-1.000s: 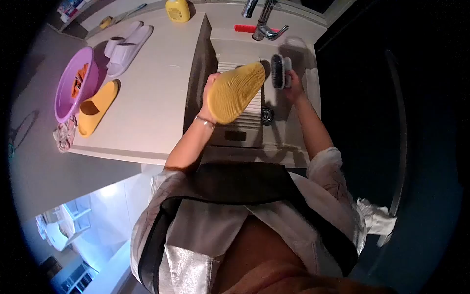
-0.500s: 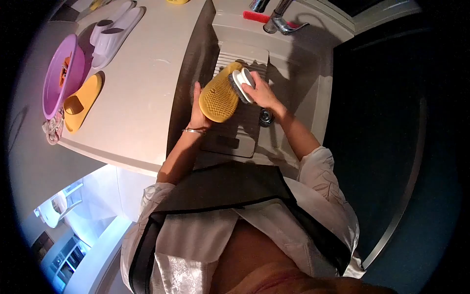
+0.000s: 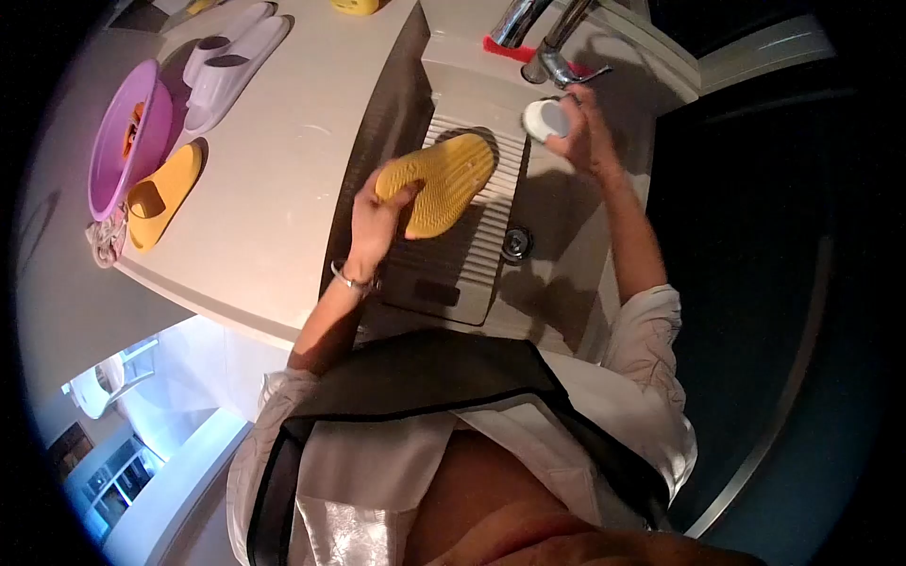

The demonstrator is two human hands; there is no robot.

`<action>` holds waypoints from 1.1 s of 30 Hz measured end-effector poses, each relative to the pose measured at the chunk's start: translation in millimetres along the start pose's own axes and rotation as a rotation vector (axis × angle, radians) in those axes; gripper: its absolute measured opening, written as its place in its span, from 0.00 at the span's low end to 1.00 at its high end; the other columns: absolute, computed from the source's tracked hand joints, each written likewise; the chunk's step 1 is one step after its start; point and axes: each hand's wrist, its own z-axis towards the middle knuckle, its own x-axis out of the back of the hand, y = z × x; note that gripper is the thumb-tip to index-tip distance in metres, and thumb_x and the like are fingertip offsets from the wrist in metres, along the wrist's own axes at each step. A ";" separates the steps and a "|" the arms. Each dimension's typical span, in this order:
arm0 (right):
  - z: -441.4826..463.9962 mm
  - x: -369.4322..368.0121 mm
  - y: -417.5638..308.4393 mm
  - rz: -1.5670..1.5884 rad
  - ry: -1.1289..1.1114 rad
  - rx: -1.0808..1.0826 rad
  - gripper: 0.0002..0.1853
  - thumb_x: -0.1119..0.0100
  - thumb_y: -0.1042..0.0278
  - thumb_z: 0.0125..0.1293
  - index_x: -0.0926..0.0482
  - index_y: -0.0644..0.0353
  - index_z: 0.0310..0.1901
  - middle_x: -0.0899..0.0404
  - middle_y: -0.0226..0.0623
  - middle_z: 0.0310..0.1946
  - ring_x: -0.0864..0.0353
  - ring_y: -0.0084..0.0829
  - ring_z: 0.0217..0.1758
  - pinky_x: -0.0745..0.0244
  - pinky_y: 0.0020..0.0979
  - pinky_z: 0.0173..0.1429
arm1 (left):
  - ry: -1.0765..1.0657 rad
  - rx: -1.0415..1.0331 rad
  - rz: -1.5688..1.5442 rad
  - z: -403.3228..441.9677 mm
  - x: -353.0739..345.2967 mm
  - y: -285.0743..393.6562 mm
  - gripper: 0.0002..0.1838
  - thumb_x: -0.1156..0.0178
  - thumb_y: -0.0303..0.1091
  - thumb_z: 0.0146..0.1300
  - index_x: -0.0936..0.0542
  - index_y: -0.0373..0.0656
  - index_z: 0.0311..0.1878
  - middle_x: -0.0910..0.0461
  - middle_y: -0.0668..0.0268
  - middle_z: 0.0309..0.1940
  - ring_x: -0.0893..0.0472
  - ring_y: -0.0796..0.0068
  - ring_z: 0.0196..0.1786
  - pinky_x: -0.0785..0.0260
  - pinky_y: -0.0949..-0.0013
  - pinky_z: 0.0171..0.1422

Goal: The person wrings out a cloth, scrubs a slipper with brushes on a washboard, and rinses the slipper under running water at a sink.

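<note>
Four slippers are seen: two yellow, two pale lilac. One yellow slipper with a ribbed sole (image 3: pixel 442 179) is gripped by the left hand (image 3: pixel 376 215), closed with its thumb over the sole, above the ridged washboard (image 3: pixel 472 269) in the sink (image 3: pixel 566 245). At its 2 o'clock, one oval white-and-grey brush (image 3: pixel 545 121) is held in the curled fingers of the right hand (image 3: pixel 587 132), near the chrome faucet (image 3: pixel 557 68). On the tabletop (image 3: pixel 274 179), the other yellow slipper (image 3: pixel 170 193) is placed at 9 o'clock, beside one round purple plastic basin (image 3: pixel 118 156); the pale lilac pair (image 3: pixel 231 75) is set at 10. One yellow container (image 3: pixel 355 6) is cut off at 11; any label cannot be read.
</note>
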 end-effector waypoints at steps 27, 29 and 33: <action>-39.5 7.1 -64.5 -0.274 0.010 0.023 0.34 0.37 0.70 0.43 0.36 0.67 0.55 0.47 0.49 0.63 0.39 0.50 0.61 0.41 0.39 0.63 | -0.079 0.038 -0.125 -44.3 28.3 -29.5 0.20 0.44 0.28 0.60 0.34 0.29 0.52 0.23 0.57 0.38 0.20 0.74 0.29 0.25 0.75 0.20; -52.6 -5.0 -96.0 -0.027 -0.108 -0.116 0.33 0.37 0.71 0.43 0.36 0.70 0.53 0.38 0.54 0.55 0.37 0.51 0.58 0.42 0.39 0.63 | -0.254 0.167 0.060 -67.1 35.5 -1.1 0.23 0.42 0.30 0.59 0.35 0.30 0.54 0.23 0.58 0.37 0.20 0.75 0.28 0.23 0.76 0.22; -76.5 -23.2 -184.1 0.422 -0.427 -0.201 0.24 0.42 0.69 0.47 0.34 0.66 0.48 0.33 0.54 0.44 0.33 0.51 0.51 0.38 0.41 0.55 | -0.263 0.333 0.558 -85.8 44.1 -11.1 0.27 0.42 0.33 0.57 0.38 0.35 0.58 0.25 0.52 0.39 0.20 0.65 0.27 0.24 0.68 0.23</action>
